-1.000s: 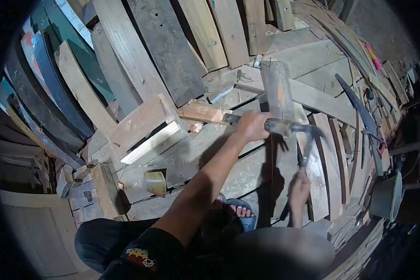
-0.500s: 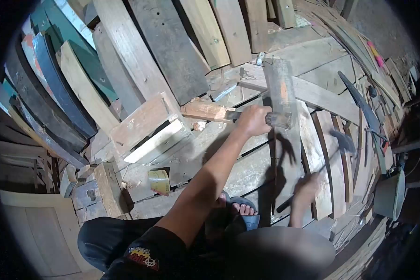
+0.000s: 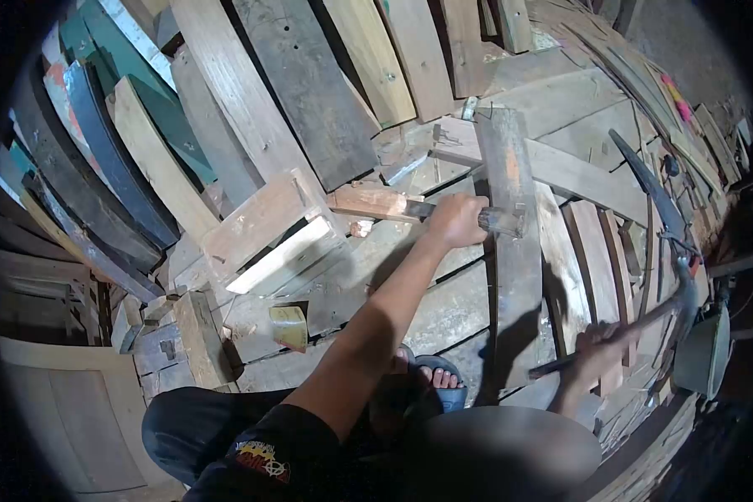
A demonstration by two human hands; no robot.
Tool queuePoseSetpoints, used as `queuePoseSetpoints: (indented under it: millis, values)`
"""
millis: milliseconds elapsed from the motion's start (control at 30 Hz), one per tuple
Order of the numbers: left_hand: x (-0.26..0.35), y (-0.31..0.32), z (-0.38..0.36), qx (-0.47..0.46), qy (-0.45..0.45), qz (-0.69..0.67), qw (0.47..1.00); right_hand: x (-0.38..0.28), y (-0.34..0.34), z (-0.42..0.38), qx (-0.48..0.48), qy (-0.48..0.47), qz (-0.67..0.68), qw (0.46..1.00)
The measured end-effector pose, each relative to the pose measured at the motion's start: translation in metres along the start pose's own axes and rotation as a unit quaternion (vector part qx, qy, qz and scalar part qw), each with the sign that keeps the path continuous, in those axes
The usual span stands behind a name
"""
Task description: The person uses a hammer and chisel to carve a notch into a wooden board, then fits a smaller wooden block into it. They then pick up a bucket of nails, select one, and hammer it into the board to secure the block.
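My left hand [image 3: 458, 220] is closed round a chisel-like tool [image 3: 500, 222]. Its worn, blunt end sticks out on the right over a long grey plank [image 3: 514, 276], and its dark part points left to a rough wooden piece [image 3: 368, 202]. Lower right, my right hand [image 3: 592, 356] grips the handle of a hammer [image 3: 636, 328], whose head end lies up and to the right, blurred. Left of the wooden piece sits a box-like block of pale boards [image 3: 259, 222]. A yellowish curved piece [image 3: 289, 327] rests on the floorboards.
Upright boards [image 3: 305, 92] line the upper left. On the right are a dark saw-like blade [image 3: 644, 180], short planks [image 3: 598, 251] and a grey bucket-like container [image 3: 699, 356]. A wooden block [image 3: 202, 335] stands at lower left. My sandalled foot [image 3: 445, 385] is below the left hand.
My right hand has moved right and slightly down, and the hammer head has swung right and down, away from the plank. My left hand keeps its hold in nearly the same place.
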State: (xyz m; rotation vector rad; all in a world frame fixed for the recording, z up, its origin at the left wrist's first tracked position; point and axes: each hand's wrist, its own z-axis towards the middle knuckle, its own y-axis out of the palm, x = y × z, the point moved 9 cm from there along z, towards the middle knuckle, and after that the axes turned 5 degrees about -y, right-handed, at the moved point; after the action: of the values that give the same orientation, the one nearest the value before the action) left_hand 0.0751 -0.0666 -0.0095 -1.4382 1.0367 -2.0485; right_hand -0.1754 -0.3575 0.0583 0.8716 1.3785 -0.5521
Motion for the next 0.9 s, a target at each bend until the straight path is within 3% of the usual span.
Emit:
queuePoseSetpoints:
  millis: [67, 133, 167, 267, 333, 433, 567, 600, 633, 667, 733, 767, 833, 867, 900]
  values:
    - [0.001, -0.003, -0.001, -0.001, -0.005, 0.007, 1.000, 0.076, 0.013, -0.019, -0.056, 0.019, -0.169, 0.984]
    - [-0.002, -0.002, -0.002, -0.028, -0.006, -0.007, 1.000, 0.120, 0.051, -0.055, -0.242, 0.077, -0.319, 0.913]
    - [-0.003, -0.002, -0.004, -0.028, 0.002, -0.009, 1.000, 0.116, 0.056, -0.055, -0.245, 0.069, -0.266, 0.930]
    - [-0.002, -0.007, -0.004, -0.020, 0.006, -0.007, 1.000, 0.104, 0.024, -0.023, -0.230, 0.017, -0.278, 0.933]
    - [-0.001, -0.010, -0.005, -0.013, -0.004, -0.003, 1.000, 0.029, 0.028, -0.006, -0.200, -0.035, -0.279, 0.939]
    - [0.001, -0.007, -0.004, -0.011, 0.005, 0.012, 1.000, -0.031, 0.009, 0.016, -0.071, -0.020, -0.202, 0.977]
    - [-0.002, 0.005, -0.002, -0.032, -0.010, 0.010, 0.999, -0.003, -0.011, 0.024, 0.036, -0.015, -0.028, 0.999]
    - [-0.002, 0.002, 0.000, -0.030, -0.015, 0.027, 0.999, 0.013, -0.003, 0.007, 0.051, 0.019, -0.074, 0.996]
    - [-0.002, 0.001, -0.001, -0.032, -0.020, 0.043, 0.998, 0.065, -0.011, 0.001, 0.011, 0.048, -0.104, 0.993]
    - [-0.004, 0.002, 0.000, -0.051, -0.044, 0.040, 0.997, 0.082, 0.014, -0.011, -0.091, 0.052, -0.188, 0.976]
    - [-0.020, 0.016, -0.003, -0.066, -0.034, 0.063, 0.995, 0.106, 0.062, -0.055, -0.286, 0.058, -0.354, 0.888]
    - [-0.023, 0.019, 0.001, -0.071, -0.022, 0.075, 0.994, 0.104, 0.067, -0.055, -0.270, 0.037, -0.307, 0.912]
    - [-0.022, 0.011, 0.000, -0.050, -0.023, 0.053, 0.997, 0.083, 0.052, -0.045, -0.261, 0.087, -0.353, 0.894]
    - [-0.020, 0.009, -0.003, -0.057, -0.029, 0.055, 0.996, 0.093, 0.033, -0.033, -0.233, 0.103, -0.291, 0.922]
    - [-0.015, 0.000, 0.003, -0.055, -0.028, 0.060, 0.996, 0.079, 0.021, -0.014, -0.233, -0.004, -0.341, 0.911]
